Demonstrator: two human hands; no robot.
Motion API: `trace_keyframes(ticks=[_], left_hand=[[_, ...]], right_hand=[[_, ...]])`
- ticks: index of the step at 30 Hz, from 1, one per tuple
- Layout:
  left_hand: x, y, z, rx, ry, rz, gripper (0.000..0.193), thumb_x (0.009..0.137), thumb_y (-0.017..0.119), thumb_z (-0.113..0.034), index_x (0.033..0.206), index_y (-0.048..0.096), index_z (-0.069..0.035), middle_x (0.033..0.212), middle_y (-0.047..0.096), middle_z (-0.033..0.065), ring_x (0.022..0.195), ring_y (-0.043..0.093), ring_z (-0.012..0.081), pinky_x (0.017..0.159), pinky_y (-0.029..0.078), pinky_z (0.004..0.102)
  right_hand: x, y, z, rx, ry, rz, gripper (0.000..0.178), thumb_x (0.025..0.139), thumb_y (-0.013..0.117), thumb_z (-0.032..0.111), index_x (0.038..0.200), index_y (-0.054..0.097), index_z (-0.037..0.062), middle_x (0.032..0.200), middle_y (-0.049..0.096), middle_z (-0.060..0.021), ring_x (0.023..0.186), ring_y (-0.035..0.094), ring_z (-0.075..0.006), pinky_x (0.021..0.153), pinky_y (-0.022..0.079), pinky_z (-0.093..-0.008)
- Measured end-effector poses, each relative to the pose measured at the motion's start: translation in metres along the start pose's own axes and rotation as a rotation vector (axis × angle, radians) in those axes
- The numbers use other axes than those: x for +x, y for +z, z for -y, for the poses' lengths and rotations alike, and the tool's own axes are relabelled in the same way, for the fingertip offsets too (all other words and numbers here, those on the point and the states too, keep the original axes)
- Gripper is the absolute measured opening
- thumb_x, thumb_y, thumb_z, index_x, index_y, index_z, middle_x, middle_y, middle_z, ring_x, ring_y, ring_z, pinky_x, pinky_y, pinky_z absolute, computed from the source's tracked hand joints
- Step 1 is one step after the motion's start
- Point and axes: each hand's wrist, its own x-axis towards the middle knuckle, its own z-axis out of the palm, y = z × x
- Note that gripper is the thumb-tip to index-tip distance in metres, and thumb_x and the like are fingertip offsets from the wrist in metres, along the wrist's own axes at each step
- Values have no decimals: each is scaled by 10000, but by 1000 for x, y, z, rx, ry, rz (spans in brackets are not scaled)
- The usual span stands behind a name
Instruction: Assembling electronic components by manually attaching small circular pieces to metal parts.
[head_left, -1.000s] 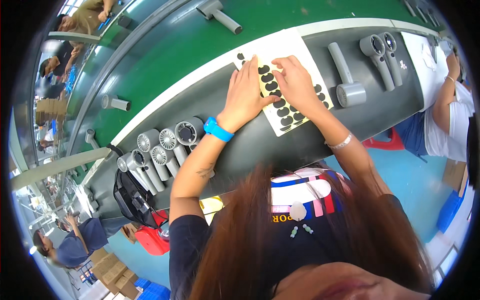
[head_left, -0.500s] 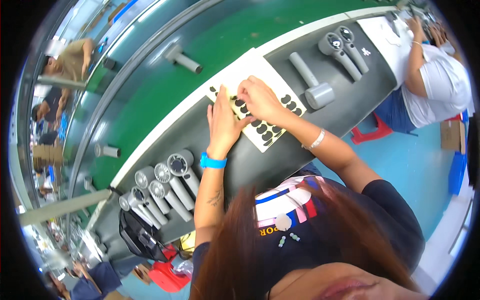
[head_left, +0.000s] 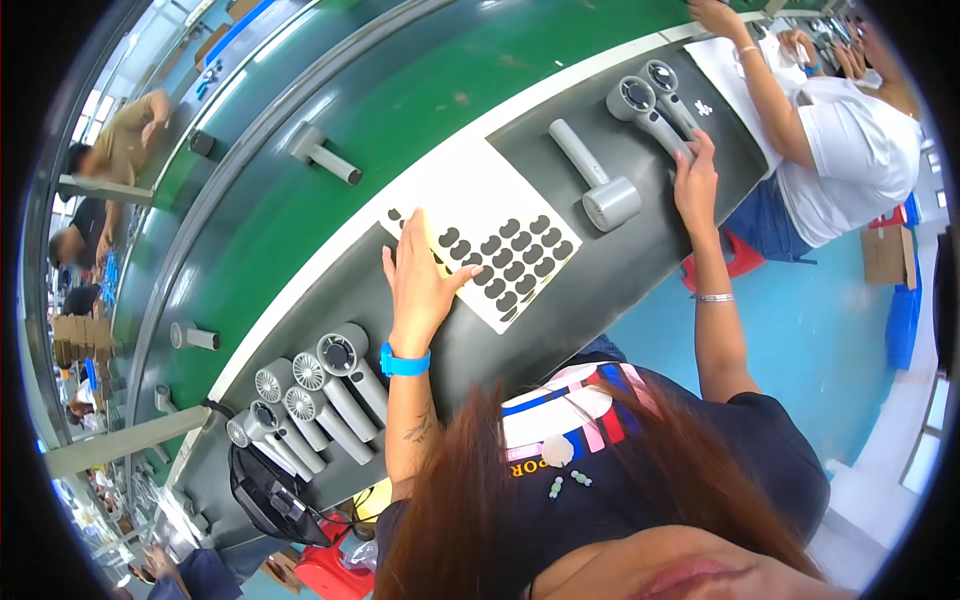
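A pale sheet of dark rounded stickers [head_left: 515, 262] lies on the dark workbench, over a larger white sheet [head_left: 470, 180]. My left hand [head_left: 422, 288] rests on the sticker sheet's left side, fingers spread and holding nothing. To the right, my right hand [head_left: 697, 182] is closed on the handle end of a grey handheld fan [head_left: 650, 118], which still lies on the bench. Just beyond it lies a second handheld fan [head_left: 668, 88]. Between my hands is another grey fan [head_left: 610, 200], its round head toward me.
Several grey fans [head_left: 325, 385] lie in a group at left, beside a black bag [head_left: 265, 490]. A green conveyor belt [head_left: 400, 130] with scattered fans runs along the far side. A co-worker in white [head_left: 850, 150] sits at right. A red stool [head_left: 325, 570] stands lower left.
My right hand has left the sticker sheet and moved right to the fan's handle. My left hand stays on the sheet, its fingers more spread. The whole view has shifted slightly.
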Motion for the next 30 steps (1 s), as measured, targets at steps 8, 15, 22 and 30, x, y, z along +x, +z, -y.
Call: trace_keyframes(ticks=[8, 15, 22, 30], left_hand=[[-3, -2, 1, -85, 7, -35, 1009, 615, 852, -245, 1422, 287, -26, 1430, 376, 188, 1336, 347, 329, 1089, 203, 545], [-12, -35, -19, -320, 193, -379, 622, 773, 738, -126, 1319, 463, -11, 1379, 443, 197, 1287, 415, 357, 1048, 341, 433], [-20, -51, -39, -531, 362, -486, 469, 745, 731, -26, 1194, 597, -36, 1267, 556, 154, 1132, 558, 321, 932, 466, 370], [-33, -47, -27, -506, 268, -614, 391, 669, 766, -14, 1047, 676, -56, 1103, 647, 84, 927, 595, 258, 783, 480, 344]], right_hand=[[28, -10, 60, 620, 34, -141, 751, 805, 655, -99, 1352, 187, 112, 1151, 575, -232, 1026, 581, -216, 884, 487, -317], [9, -32, 217, 761, -572, 15, 727, 786, 585, -187, 1293, 162, 118, 1179, 544, -300, 1063, 592, -310, 916, 494, -399], [-47, 7, 269, 920, -670, 539, 715, 774, 572, -190, 1300, 186, 103, 1266, 499, -258, 1126, 571, -337, 951, 471, -422], [-27, -27, 275, 1040, -313, 736, 456, 786, 582, -120, 1216, 475, -13, 1365, 412, -191, 1118, 553, -226, 939, 442, -324]])
